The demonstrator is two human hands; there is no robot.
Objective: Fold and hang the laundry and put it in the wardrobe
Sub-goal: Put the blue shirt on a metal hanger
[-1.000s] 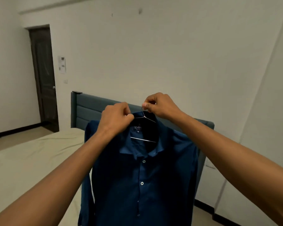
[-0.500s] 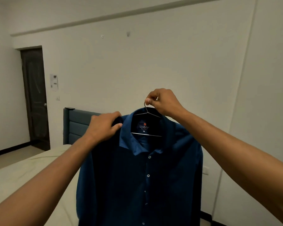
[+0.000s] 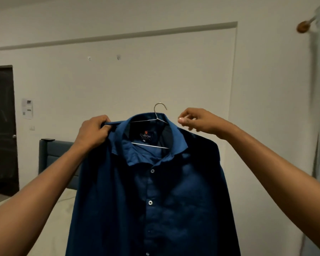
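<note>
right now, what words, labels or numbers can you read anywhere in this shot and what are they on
"Ridhiya", as best it reads, the script is slightly blurred: on the neck label inside the collar of the blue shirt.
"M": on the small size tag just under that label.
Printed sheet on the wall beside the door: has text or codes, too small and blurred to read.
No other text shows.

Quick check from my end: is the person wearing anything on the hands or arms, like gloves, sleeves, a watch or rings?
Nothing worn that shows. The left hand and right hand are bare, with no gloves, and I see no rings. Both forearms are uncovered up to the frame edge: no sleeves, watch or bands.
</note>
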